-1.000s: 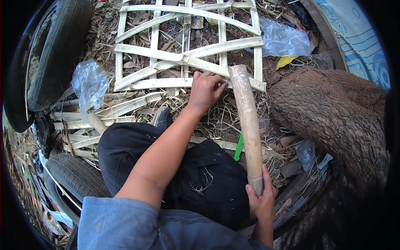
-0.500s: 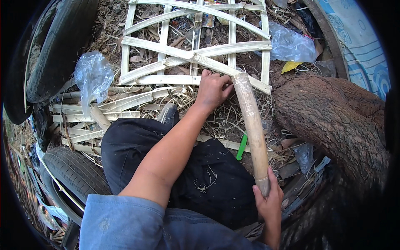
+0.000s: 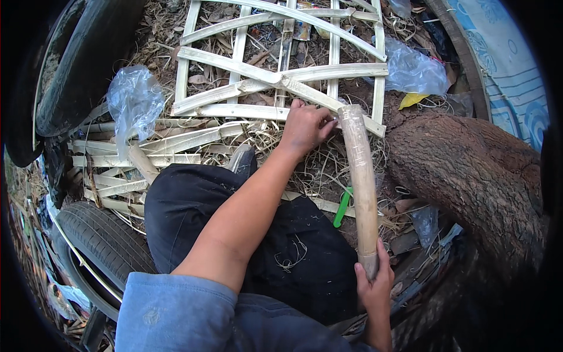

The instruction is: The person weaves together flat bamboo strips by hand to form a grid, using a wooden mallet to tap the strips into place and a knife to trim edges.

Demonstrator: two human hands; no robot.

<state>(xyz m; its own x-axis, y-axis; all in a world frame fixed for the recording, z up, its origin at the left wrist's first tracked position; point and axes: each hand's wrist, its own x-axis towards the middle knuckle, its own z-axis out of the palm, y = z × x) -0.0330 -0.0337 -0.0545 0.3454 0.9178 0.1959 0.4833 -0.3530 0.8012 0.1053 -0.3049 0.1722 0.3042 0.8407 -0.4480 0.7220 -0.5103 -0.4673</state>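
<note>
A lattice of pale split-bamboo strips (image 3: pixel 229 110) lies on the ground ahead, its crossed pieces bowed. My left hand (image 3: pixel 306 128) is closed at its near strip, thumb and fingertips pinched close to the lower right corner; a tiny pale bit shows at the fingertips, too small to name. In my right hand (image 3: pixel 376 283) is the lower end of a thick round bamboo stick (image 3: pixel 360 182), fingers wrapped about it. The stick points away from me, its far end over the lattice's lower right strip, just right of my left hand. Whether they touch I cannot tell.
A green-handled tool (image 3: pixel 342 207) lies beside the stick. Loose bamboo strips (image 3: pixel 176 142) and shavings cover the ground at left, near a clear plastic bag (image 3: pixel 136 102) and a tyre (image 3: pixel 102 240). A thick tree trunk (image 3: pixel 469 170) stands at right, below another plastic bag (image 3: pixel 415 70).
The stick's far end has swung slightly right, and it stands more upright in view. My left hand has shifted a little right along the strip. The whole view has moved slightly.
</note>
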